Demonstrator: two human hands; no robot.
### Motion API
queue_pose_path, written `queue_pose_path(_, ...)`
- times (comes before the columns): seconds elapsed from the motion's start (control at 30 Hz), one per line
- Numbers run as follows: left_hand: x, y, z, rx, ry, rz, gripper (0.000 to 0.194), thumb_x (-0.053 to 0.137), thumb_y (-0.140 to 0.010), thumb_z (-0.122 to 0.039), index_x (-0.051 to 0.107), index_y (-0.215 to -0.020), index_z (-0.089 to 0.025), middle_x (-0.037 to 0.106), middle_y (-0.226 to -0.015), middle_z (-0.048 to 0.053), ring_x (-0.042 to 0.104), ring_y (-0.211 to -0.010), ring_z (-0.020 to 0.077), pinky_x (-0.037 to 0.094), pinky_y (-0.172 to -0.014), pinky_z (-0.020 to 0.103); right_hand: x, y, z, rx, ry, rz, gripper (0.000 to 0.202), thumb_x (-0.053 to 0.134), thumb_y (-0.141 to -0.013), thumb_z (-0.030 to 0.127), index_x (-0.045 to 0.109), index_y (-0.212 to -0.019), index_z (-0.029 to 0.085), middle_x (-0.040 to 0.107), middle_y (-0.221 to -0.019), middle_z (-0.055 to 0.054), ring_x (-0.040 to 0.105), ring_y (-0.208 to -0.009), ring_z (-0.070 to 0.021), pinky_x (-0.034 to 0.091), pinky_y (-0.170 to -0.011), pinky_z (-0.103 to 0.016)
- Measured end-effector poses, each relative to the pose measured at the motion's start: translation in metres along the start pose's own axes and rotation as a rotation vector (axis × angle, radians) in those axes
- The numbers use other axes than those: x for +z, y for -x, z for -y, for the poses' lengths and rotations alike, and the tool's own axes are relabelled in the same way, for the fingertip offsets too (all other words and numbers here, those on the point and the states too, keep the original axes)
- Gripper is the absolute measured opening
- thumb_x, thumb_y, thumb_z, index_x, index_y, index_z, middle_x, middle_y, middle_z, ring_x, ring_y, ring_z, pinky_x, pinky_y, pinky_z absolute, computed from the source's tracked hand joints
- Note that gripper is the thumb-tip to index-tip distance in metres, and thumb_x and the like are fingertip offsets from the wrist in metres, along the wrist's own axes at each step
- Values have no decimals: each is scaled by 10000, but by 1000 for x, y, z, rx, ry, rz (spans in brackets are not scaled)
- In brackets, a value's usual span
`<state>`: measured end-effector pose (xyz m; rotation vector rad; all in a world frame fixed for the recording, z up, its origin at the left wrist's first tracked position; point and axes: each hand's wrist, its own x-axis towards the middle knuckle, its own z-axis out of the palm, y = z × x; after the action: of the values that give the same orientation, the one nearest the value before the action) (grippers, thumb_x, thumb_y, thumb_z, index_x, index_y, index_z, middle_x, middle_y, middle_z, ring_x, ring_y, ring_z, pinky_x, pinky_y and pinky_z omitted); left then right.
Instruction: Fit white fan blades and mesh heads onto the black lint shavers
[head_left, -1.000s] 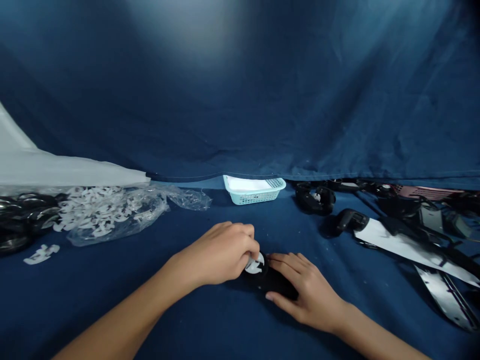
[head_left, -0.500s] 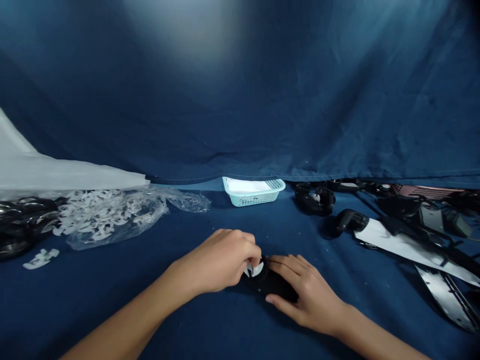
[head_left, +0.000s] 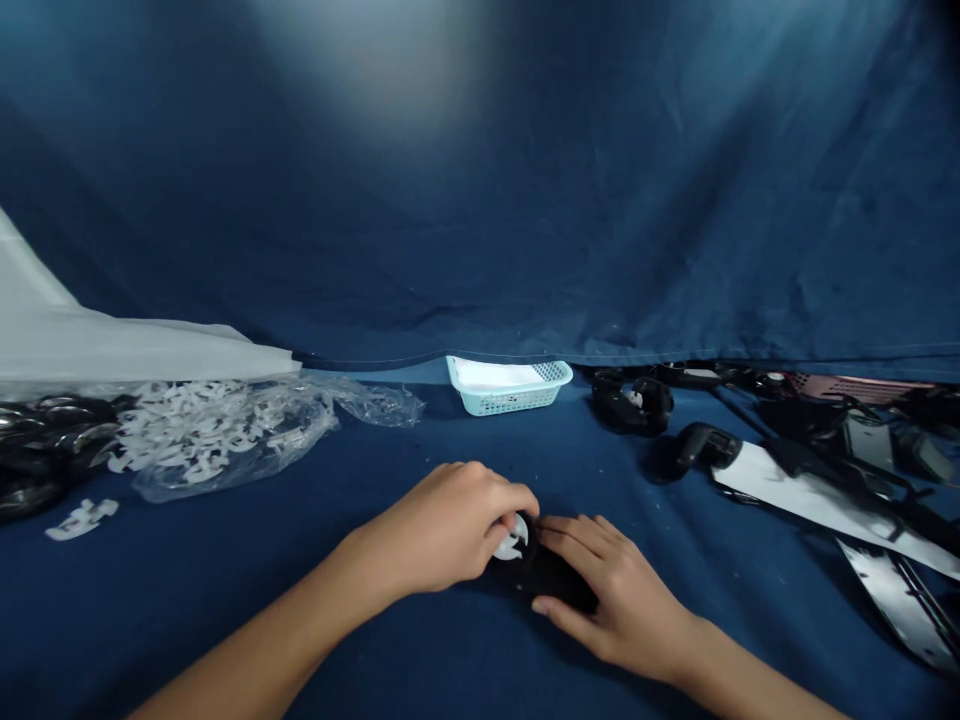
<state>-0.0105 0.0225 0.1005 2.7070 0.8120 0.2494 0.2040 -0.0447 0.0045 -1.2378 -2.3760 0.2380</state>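
Note:
A black part [head_left: 551, 580] lies on the blue cloth, with a round recess at its left end. In that recess sits a white plastic piece [head_left: 511, 541] with notches. My left hand [head_left: 454, 525] is bent over the recess, its thumb and fingers closed around the edge of the white piece, partly hiding it. My right hand [head_left: 615, 590] grips the black part from the right, fingers along its far side and thumb on its near side.
White clips [head_left: 195, 430] lie in clear plastic at the left, beside black rings [head_left: 52, 450]; a loose clip [head_left: 82, 519] is nearer. A light blue basket [head_left: 514, 400] stands at the back. Black parts [head_left: 634, 400] and a long white-and-black piece [head_left: 817, 490] lie at the right.
The fingers of my left hand have shifted slightly right over the recess, and the white piece has turned and shows more. My right hand keeps its hold on the black part.

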Motion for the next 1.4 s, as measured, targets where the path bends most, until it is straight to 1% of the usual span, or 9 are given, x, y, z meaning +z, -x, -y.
queue_pose_path(0.27, -6, 5, 3, 31, -66, 15, 392, 508, -910, -107, 611, -1236, -300, 722, -1065, 16, 629, -1035, 225, 438, -923, 358, 1, 0, -1, 6, 7, -5, 413, 616, -889, 352, 544, -1261, 187, 629, -1291, -119, 624, -1083, -295, 492, -910, -505)
queue_pose_path(0.47, -16, 9, -1, -77, -18, 93, 367, 495, -913, -190, 610, -1245, -295, 721, -938, 32, 649, -920, 224, 451, -767, 309, 1, 0, -2, 17, -4, 14, 413, 604, -900, 363, 537, -1268, 189, 628, -1293, -120, 616, -1112, -298, 484, -927, -518)
queue_pose_path(0.6, -19, 6, -4, -130, -27, 113, 260, 492, -914, -224, 662, -1103, -279, 700, -822, 16, 641, -741, 193, 406, -634, 283, 1, 1, -3, 24, -5, 14, 417, 609, -897, 364, 535, -1271, 195, 624, -1300, -118, 612, -1126, -299, 480, -940, -522)
queue_pose_path(0.83, -19, 7, -2, -129, -14, 196, 183, 545, -884, -274, 714, -816, -247, 702, -719, -15, 633, -676, 172, 392, -674, 304, 1, 0, -2, 24, -3, 19, 420, 616, -890, 362, 538, -1270, 199, 625, -1303, -119, 618, -1129, -297, 491, -936, -512)
queue_pose_path(0.93, -24, 8, -5, -105, 80, 232, 187, 567, -903, -354, 739, -919, -283, 665, -630, -36, 614, -614, 148, 394, -646, 272, 1, 0, -2, 31, -6, 30, 398, 613, -893, 365, 543, -1254, 211, 628, -1302, -110, 617, -1137, -296, 489, -946, -526)
queue_pose_path(1.03, -26, 8, -5, -134, 68, 180, 228, 523, -942, -323, 711, -1069, -320, 701, -720, -24, 636, -663, 162, 409, -670, 276, 1, 1, -2, 45, 10, 31, 406, 602, -901, 371, 533, -1268, 211, 623, -1312, -119, 615, -1150, -306, 475, -965, -556)
queue_pose_path(1.2, -17, 5, -3, -218, -92, 135, 215, 546, -918, -397, 702, -1042, -316, 717, -835, 31, 668, -806, 258, 431, -760, 377, 0, 0, -1, 47, 14, 34, 424, 597, -902, 374, 525, -1284, 204, 617, -1314, -135, 611, -1154, -313, 473, -970, -561)
queue_pose_path(1.3, -15, 4, -5, -145, -6, 181, 234, 513, -927, -305, 690, -1078, -324, 712, -801, 11, 665, -788, 225, 437, -774, 366, 0, 0, -1, 43, 2, 33, 411, 598, -902, 375, 531, -1274, 212, 620, -1310, -125, 613, -1148, -308, 475, -966, -560)
queue_pose_path(1.4, -19, 4, -7, -71, 86, 235, 279, 499, -865, -143, 727, -939, -285, 659, -624, -40, 604, -604, 140, 435, -736, 306, 0, 0, -1, 43, -9, 40, 409, 604, -898, 381, 538, -1267, 218, 619, -1313, -119, 612, -1150, -308, 480, -959, -559)
